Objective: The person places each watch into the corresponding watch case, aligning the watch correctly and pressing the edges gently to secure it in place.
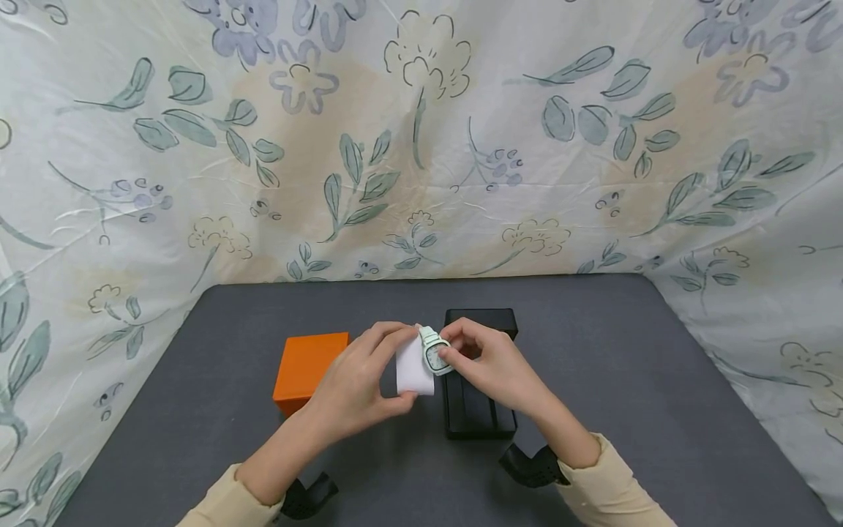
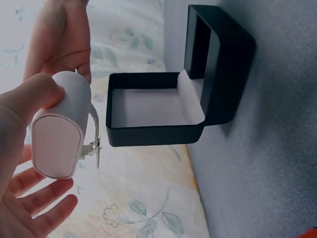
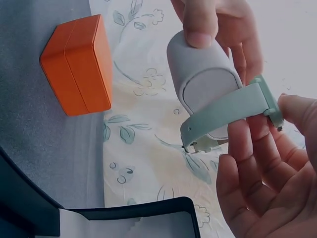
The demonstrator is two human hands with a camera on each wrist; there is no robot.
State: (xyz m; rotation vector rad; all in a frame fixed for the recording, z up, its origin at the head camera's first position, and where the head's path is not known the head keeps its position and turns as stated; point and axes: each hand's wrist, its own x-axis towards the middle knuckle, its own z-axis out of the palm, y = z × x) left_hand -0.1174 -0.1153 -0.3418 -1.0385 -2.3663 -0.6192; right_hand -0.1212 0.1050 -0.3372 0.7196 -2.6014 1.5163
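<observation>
Left grip [image 1: 354, 379] pinches a rounded white cushion [image 1: 413, 372]; right grip [image 1: 492, 362], a seemingly rubbery watch [image 1: 436, 356].

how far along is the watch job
Done: the black box is open. In hand: the left hand grips the pillow; the right hand holds the watch at its end. Remaining, probably: fitting the watch on and boxing both, since they're held outside the box.

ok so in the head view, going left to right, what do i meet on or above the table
orange box, left hand, white cushion, mint-green wristwatch, right hand. The black box is left out because the right hand overlaps it.
</observation>
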